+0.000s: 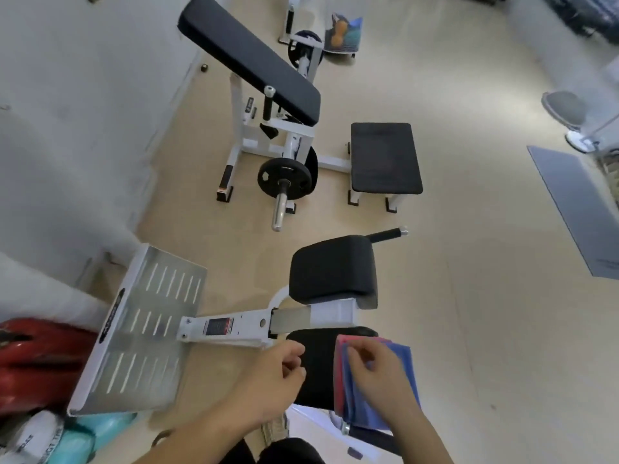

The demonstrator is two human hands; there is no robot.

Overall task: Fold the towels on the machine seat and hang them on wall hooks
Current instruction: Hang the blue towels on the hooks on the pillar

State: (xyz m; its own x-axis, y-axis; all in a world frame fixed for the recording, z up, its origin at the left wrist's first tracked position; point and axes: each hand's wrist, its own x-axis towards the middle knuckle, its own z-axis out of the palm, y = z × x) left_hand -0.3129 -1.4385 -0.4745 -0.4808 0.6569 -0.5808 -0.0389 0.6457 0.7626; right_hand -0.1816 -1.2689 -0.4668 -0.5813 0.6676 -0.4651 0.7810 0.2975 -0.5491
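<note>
Right hand (pixel 375 366) lies on the stack of blue and pink cloth towels (pixel 371 396), its grip pinching the top layer near the pink edge; motion blur hides exactly which fingers close. Left hand (pixel 278 373) hovers beside it with a loosely curled, empty grip, over the black padded machine seat (pixel 315 370), where the towels rest along its right side. Ahead, the large slotted grey metal footplate (pixel 140 333) carries a dark oval badge, its writing too blurred to read. On the white steel frame arm (pixel 234 328) sits a dark label with red, also illegible. White bags at lower left show cut-off letters, possibly "GT".
</note>
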